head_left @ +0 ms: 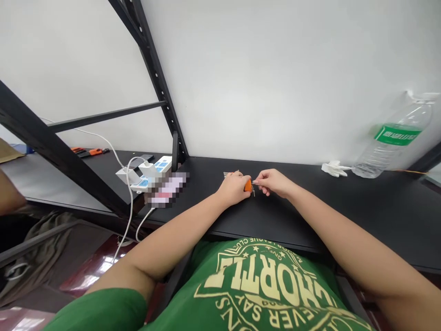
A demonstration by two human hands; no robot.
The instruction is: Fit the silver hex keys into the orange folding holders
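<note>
Over the black tabletop (220, 220), my left hand (231, 189) is closed around a small orange object (248, 185), whose end shows past the thumb and forefinger. The exact kind of this object is hidden by the fingers. Close by on the right, the fingertips of my right hand (272, 183) pinch a thin metal piece (254, 182) at the orange end. Just below it, a short silvery metal bit (254, 193) shows. Several thin pale rods (226, 174) stick out behind my left hand; whether they belong to the orange object I cannot tell.
To the left are a white power strip (163, 164) with plugged-in chargers, a blurred-out phone (168, 189) and white cables. A black metal frame (161, 87) rises there. Crumpled tissue (335, 168) and a large clear bottle (389, 142) stand right. Another person's arm (10, 193) shows far left.
</note>
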